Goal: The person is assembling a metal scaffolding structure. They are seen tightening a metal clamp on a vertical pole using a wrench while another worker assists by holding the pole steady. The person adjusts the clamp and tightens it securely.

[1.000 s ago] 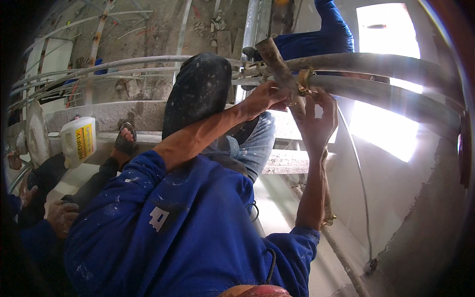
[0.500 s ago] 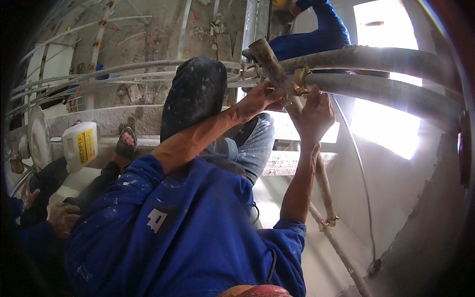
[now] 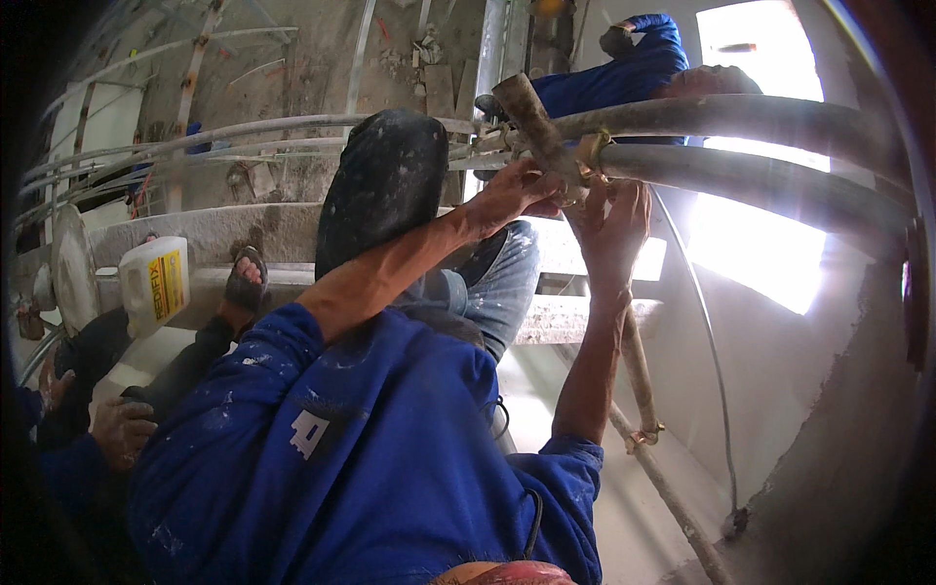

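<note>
Both my hands are at a brass-coloured scaffold clamp (image 3: 588, 151), where a slanting scaffold tube (image 3: 526, 105) crosses horizontal tubes. My left hand (image 3: 512, 190) comes from the left, its fingers closed in a pinch at the clamp's left side against the slanting tube. From the lower right, my right hand (image 3: 619, 229) reaches up with bent fingers closed on the underside of the clamp. The small parts between the fingertips are partly hidden. Below my right hand the slanting tube runs down to a second clamp (image 3: 643, 437).
Two horizontal tubes (image 3: 741, 171) extend right toward a pale wall. A grey cable (image 3: 707, 312) hangs beside them. Another person in blue (image 3: 604, 83) is beyond the tubes. At left sits a co-worker, hand visible (image 3: 122, 432), near a white-and-yellow jerrycan (image 3: 156, 285). Planks (image 3: 205, 229) cross the scaffold.
My right hand has shifted slightly left and down, closer to the slanting tube. My left hand stays put. The person beyond the tubes has moved an arm and leaned to the right.
</note>
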Tool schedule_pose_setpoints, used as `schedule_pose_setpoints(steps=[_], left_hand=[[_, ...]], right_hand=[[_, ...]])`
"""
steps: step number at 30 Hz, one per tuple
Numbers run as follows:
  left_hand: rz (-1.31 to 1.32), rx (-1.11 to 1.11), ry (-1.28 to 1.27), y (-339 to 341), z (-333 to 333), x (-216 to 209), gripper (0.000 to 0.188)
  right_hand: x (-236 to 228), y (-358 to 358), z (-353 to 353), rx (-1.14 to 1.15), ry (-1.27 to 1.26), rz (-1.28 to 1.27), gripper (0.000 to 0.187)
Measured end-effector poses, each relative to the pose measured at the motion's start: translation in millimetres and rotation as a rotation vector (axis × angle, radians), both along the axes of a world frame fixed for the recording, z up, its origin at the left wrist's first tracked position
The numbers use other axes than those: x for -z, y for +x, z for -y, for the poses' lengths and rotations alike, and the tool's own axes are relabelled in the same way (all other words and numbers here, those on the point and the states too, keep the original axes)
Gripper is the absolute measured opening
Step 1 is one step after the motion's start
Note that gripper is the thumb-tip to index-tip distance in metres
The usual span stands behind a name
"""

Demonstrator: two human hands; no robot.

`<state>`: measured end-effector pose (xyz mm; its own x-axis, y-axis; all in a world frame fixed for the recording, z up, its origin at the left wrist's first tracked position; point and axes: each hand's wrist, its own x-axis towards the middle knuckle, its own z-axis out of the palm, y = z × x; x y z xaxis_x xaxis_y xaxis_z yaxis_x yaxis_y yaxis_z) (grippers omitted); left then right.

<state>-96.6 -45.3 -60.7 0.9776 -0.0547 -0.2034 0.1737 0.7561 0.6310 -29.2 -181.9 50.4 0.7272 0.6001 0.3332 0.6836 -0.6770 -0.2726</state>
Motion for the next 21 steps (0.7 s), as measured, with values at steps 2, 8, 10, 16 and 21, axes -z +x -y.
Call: schedule_pose_setpoints(steps=[2,8,10,16,21], left_hand=[[-0.001,-0.004,-0.011,0,1,1,0.044],[0.03,-0.044,-0.058,1,2,3,0.048],[0.046,-0.048,-0.098,3,3,5,0.048],[-0.007,-0.087,-0.036,-1,6,4,0.048],[0.036,-0.109,0.015,-1,6,-3,0.039]], right_hand=[[-3,-3,3,-0.072,-0.046,-0.02,0.021],[-38,5,-1,-0.4,-0.184,0.047,0.025],[-41,-3,2,-0.157,-0.14,-0.117,0.024],[-12,-27,-9,0.352,0.298,-0.322,0.025],[37,-70,-17,0.219,0.312,-0.065,0.028]])
